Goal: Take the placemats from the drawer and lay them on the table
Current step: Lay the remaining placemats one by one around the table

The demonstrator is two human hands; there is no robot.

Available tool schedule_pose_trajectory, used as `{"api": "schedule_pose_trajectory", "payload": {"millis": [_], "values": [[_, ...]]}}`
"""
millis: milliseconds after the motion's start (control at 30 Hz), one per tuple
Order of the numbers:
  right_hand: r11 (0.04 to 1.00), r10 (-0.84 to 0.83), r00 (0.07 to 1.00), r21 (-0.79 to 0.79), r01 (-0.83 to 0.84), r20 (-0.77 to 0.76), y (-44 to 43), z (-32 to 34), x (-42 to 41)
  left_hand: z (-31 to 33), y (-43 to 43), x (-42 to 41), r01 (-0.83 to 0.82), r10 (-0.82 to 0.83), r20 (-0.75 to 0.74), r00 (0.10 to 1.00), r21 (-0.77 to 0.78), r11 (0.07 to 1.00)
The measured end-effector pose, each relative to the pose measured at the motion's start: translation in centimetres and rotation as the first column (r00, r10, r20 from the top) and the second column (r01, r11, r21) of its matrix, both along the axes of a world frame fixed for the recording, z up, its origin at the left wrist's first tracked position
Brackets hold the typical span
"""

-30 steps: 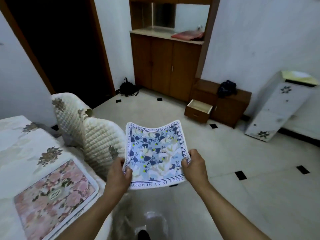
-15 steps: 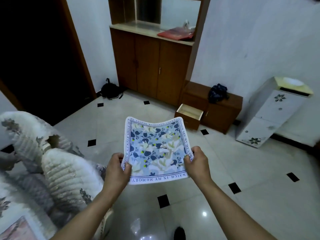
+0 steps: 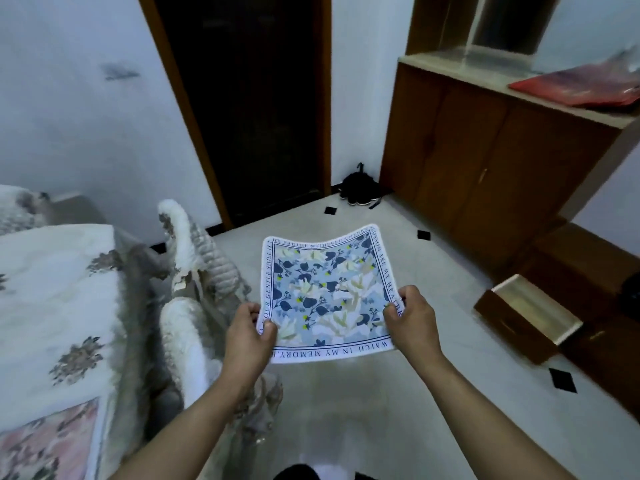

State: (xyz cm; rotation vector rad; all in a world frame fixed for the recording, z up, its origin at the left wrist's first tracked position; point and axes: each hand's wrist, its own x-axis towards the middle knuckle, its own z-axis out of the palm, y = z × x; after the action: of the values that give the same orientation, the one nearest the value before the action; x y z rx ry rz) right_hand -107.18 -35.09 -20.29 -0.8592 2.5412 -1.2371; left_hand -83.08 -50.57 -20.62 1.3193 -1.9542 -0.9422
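Hands, left hand (image 3: 246, 336) and right hand (image 3: 414, 323), held the blue placemat (image 3: 329, 292) above the floor (image 3: 381, 393), fingers (image 3: 268, 328) clamped on its side edges.

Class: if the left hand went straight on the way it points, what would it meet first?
Nothing nearby: the left hand, gripping the blue placemat, points over open floor toward the cabinet, though depth is unclear.
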Motion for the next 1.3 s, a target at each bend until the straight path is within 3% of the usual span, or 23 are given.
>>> {"api": "schedule_pose_trajectory", "payload": {"millis": [133, 267, 400, 600, 833, 1067, 1300], "values": [[0.997, 0.074, 0.997, -0.002, -0.074, 0.008, -4.3, 0.0, -1.9, 0.0, -2.1, -0.6, -0.075, 0.074, 0.027, 0.997, 0.011, 0.997], [0.982, 0.187, 0.981, 0.007, -0.187, 0.051, -13.8, -0.4, -6.7, -1.5, -9.6, -4.5, -0.178, 0.178, -0.001, 0.984, 0.009, 0.984], [0.989, 0.146, 0.985, -0.002, -0.146, 0.089, -20.8, -0.1, -11.5, -2.2, -17.5, -9.8, -0.158, 0.159, -0.026, 0.987, 0.04, 0.987], [0.989, 0.147, 0.989, 0.019, -0.147, 0.008, -31.4, 1.8, -17.7, -0.8, -27.2, -16.0, -0.172, 0.175, -0.053, 0.983, 0.062, 0.983], [0.93, 0.367, 0.93, 0.027, -0.368, 0.029, -46.2, 1.1, -18.8, -0.7, -35.5, -15.0, -0.417, 0.423, -0.067, 0.904, 0.088, 0.905], [0.703, 0.711, 0.703, -0.01, -0.712, -0.006, -64.1, -0.7, -16.3, -1.1, -41.7, -12.4, -0.731, 0.735, -0.054, 0.676, 0.076, 0.678], [0.253, 0.967, 0.252, 0.033, -0.967, -0.041, -77.7, -1.1, -7.1, -1.1, -42.3, -9.9, -0.952, 0.958, -0.062, 0.28, 0.113, 0.285]]}}
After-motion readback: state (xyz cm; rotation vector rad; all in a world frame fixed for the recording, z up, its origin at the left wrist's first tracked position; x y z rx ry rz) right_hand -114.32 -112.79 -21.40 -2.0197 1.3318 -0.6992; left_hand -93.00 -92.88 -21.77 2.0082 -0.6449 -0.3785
